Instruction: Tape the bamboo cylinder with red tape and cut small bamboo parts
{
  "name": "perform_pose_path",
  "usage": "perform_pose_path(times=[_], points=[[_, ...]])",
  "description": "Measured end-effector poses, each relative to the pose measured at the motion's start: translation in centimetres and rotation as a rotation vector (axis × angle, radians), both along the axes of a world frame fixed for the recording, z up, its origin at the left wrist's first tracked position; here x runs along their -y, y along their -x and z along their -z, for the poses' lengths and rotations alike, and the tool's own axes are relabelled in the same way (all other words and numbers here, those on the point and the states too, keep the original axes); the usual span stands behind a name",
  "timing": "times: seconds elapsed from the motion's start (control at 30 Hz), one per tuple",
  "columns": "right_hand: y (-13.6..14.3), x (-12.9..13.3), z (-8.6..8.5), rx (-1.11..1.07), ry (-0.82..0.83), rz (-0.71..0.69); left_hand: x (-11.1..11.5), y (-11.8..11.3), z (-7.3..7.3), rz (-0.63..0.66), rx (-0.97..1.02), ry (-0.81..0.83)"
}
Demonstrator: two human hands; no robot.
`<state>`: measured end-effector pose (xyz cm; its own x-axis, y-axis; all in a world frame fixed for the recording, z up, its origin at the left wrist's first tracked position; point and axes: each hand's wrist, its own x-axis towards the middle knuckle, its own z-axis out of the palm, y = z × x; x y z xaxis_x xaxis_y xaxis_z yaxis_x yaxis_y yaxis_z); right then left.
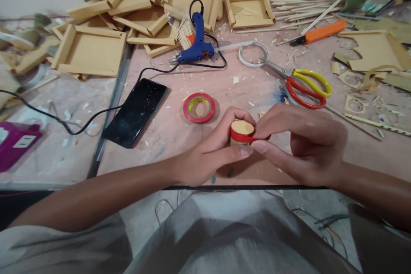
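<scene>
Left hand point(208, 150) clasped, right hand point(308, 145) pinched.
Between them, near the desk's point(170, 141) front edge, sat a tan-topped cylinder point(242, 127); the right gripped its red tape strip point(240, 137), which, I reckoned, uneven pulling could wrinkle or skew.

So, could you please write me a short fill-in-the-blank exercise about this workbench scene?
1. The left hand holds a small tan cylinder, and the right hand pinches a narrow tape strip coloured ____.
2. The metal scissors have one red handle and one ____ handle.
3. In the picture, the flat black rectangular phone lies to the ____ of both hands.

Missing words: red; yellow; left.
</scene>
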<state>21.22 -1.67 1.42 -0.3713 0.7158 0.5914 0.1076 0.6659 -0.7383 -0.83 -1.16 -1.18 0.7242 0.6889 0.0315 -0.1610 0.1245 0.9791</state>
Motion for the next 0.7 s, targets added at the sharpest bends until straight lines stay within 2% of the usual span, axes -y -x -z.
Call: perform_pose_path(times=[0.27, 0.7], points=[[-0.12, 0.52, -0.02, 0.103, 0.054, 0.069, 0.35, -0.36, -0.35, -0.037, -0.079, -0.101], [0.11, 0.79, -0.31, 0.103, 0.097, 0.105, 0.43, -0.29, -0.13, -0.063, -0.087, -0.187]])
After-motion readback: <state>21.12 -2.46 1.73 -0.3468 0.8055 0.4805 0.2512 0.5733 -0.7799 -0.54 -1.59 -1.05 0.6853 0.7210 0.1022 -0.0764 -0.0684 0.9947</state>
